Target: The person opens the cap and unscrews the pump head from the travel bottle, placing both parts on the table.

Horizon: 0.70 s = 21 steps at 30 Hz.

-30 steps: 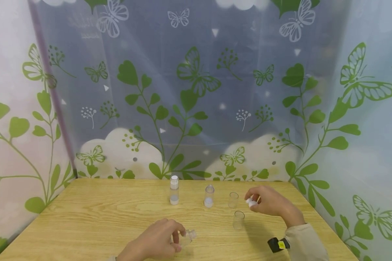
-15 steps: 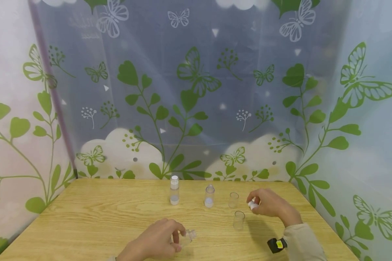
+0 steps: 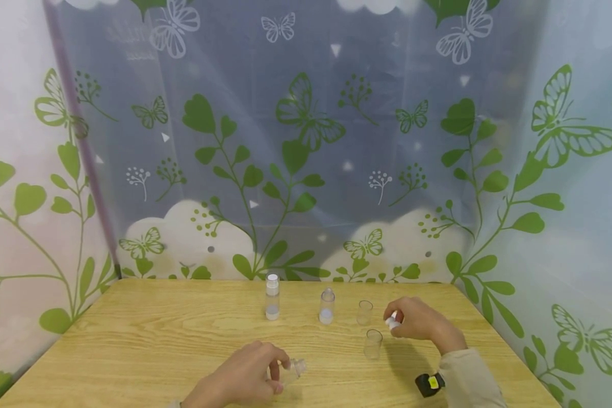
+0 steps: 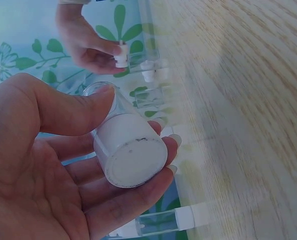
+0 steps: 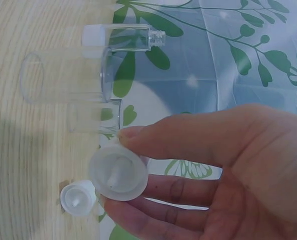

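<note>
My left hand [image 3: 245,371] grips a small clear bottle [image 3: 297,369] by its side, tilted, its bare neck pointing right. In the left wrist view the bottle's white base [image 4: 136,157] faces the camera, between thumb and fingers. Farther right, my right hand [image 3: 422,321] pinches a white pump head [image 3: 391,321] above the table. The right wrist view looks into this pump head's hollow underside [image 5: 117,172]. A second white pump head [image 5: 77,199] stands on the table just beyond those fingers. Two clear caps [image 3: 365,313] [image 3: 373,345] stand upright left of the right hand.
An uncapped clear bottle with a white base [image 3: 326,309] stands behind, near the middle. Left of it stands a bottle with a white top [image 3: 272,297]. The wooden table [image 3: 148,323] ends at a printed curtain [image 3: 306,170] at the back and sides.
My right hand has lowered slightly and drawn a little nearer with the pump head. The left hand and its bottle have stayed in place.
</note>
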Available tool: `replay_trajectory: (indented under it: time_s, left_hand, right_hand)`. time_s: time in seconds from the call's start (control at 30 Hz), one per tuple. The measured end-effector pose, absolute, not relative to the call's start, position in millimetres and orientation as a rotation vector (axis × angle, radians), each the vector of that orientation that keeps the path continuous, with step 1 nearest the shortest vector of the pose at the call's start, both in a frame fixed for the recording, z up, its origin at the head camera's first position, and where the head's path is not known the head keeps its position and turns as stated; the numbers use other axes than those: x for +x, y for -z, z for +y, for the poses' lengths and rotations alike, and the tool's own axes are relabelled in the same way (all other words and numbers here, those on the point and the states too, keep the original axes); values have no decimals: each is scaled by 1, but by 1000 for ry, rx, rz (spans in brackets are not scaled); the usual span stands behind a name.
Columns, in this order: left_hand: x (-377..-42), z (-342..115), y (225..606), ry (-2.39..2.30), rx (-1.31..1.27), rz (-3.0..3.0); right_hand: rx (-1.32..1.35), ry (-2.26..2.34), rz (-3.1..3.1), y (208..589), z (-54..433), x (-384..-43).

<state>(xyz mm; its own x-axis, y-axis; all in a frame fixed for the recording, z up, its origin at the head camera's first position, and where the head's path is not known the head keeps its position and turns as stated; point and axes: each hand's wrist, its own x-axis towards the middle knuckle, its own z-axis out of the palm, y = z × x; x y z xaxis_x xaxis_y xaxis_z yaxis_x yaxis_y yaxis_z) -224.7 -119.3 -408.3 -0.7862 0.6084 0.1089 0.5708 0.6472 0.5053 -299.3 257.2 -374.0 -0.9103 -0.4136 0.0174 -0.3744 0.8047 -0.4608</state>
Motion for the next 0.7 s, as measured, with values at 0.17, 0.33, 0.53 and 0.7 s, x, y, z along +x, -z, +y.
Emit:
replay_trajectory:
  time_s: [0.17, 0.33, 0.53, 0.7]
  left_hand:
    - [-224, -119, 408, -810, 996, 2791]
    - [-224, -119, 407, -817, 985, 2786]
    - [-224, -119, 407, -815, 976, 2791]
    - [-224, -119, 407, -807, 984, 2802]
  right_hand:
    - [-615, 682, 2909, 376, 255, -300]
    - [-625, 650, 2937, 378, 254, -300]
    - [-639, 624, 2967, 382, 257, -301]
    - [-614, 619, 2975, 384, 259, -303]
